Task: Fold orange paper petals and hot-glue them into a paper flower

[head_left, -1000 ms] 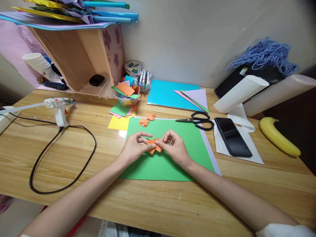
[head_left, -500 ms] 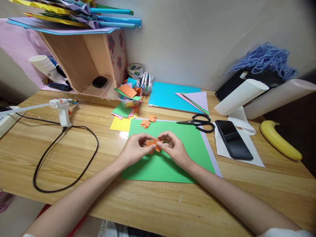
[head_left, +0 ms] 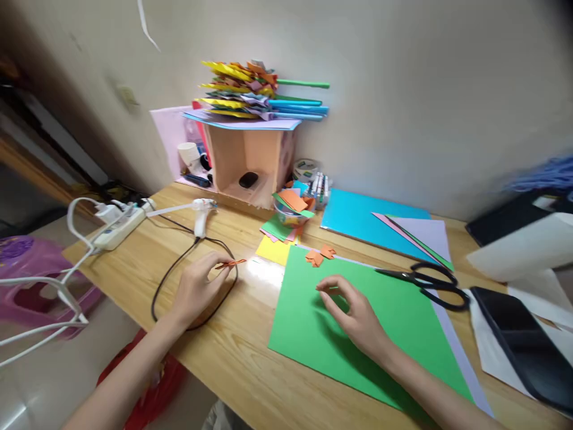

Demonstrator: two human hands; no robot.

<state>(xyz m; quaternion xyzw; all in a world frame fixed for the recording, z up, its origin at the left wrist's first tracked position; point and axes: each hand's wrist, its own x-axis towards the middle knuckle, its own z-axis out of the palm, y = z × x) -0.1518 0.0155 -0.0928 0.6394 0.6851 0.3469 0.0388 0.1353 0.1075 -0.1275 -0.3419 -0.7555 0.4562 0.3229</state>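
Observation:
My left hand (head_left: 197,288) pinches a small folded orange paper piece (head_left: 233,263) and holds it out over the wooden desk, near the loop of a black cord (head_left: 179,263). The white glue gun (head_left: 201,214) lies just beyond that hand. My right hand (head_left: 353,310) hovers above the green paper sheet (head_left: 385,334), fingers loosely curled and apart, holding nothing. Two more folded orange pieces (head_left: 320,255) lie at the sheet's far edge.
Black scissors (head_left: 430,283) and a dark phone (head_left: 523,346) lie to the right. A bowl of paper scraps (head_left: 290,206), markers, tape and blue card (head_left: 367,216) sit toward the wall. A wooden box (head_left: 246,161) carries stacked coloured paper. A power strip (head_left: 119,230) lies at the left edge.
The view has swung left. My left hand carried the orange piece off the green sheet toward the glue gun cord; my right hand let go of it and stayed over the sheet.

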